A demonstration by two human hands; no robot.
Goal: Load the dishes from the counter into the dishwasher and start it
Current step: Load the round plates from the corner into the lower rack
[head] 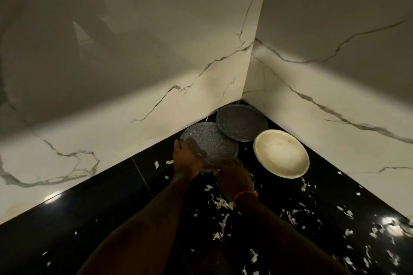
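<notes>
Far corner of the black desk (93, 212), marble walls (138, 87) on two sides. We note three plates there.

Left to right: our left hand (186, 157) sits on the near-left rim of the speckled plate (211, 148), fingers curled over the edge, gripping it. That plate lies straight ahead of both hands, its far edge tucked under or against the second speckled plate (242, 123); we cannot tell which overlaps. Our right hand (234, 175) is at the near-right rim, fingers bent toward the edge; whether it has closed on the rim, we cannot tell. Both forearms reach forward, nearly parallel, left hand slightly further in.

Round plate, no long axis. White plate (281, 154) lies to the right, just beside the right hand, apart from the others. Pale scraps (221, 204) litter the desk.

We judge a two-handed lift comes next.
</notes>
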